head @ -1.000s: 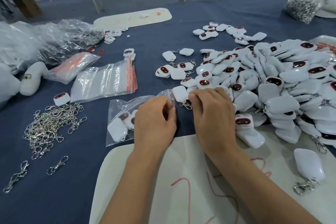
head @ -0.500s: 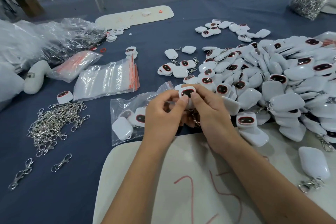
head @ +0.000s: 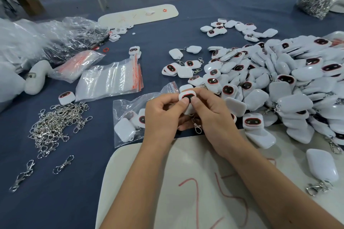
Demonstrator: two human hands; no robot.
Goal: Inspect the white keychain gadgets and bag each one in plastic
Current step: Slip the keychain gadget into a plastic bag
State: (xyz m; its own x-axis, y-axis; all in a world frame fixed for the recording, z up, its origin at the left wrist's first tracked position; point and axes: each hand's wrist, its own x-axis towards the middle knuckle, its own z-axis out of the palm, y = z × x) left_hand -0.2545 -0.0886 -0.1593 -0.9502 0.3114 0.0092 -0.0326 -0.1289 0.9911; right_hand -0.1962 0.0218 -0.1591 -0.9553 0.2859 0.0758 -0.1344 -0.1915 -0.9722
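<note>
Gadget [head: 187, 96]: being pinched between both thumbs, clasp [head: 197, 126] dangling.
Left hand [head: 163, 117]: being curled around gadget.
Right hand [head: 214, 115]: being curled around gadget.
Bag [head: 128, 121]: being left beside left hand.

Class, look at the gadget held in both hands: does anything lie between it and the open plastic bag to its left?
Nothing visible does. The gadget is held by the left hand and right hand just above the bag, whose mouth lies right beside them.

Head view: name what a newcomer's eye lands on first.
First, the two hands at centre, left hand and right hand, pinching one white gadget whose small red light glows. Then the big heap of gadgets at right, and the tangle of metal clasps at left.
</note>
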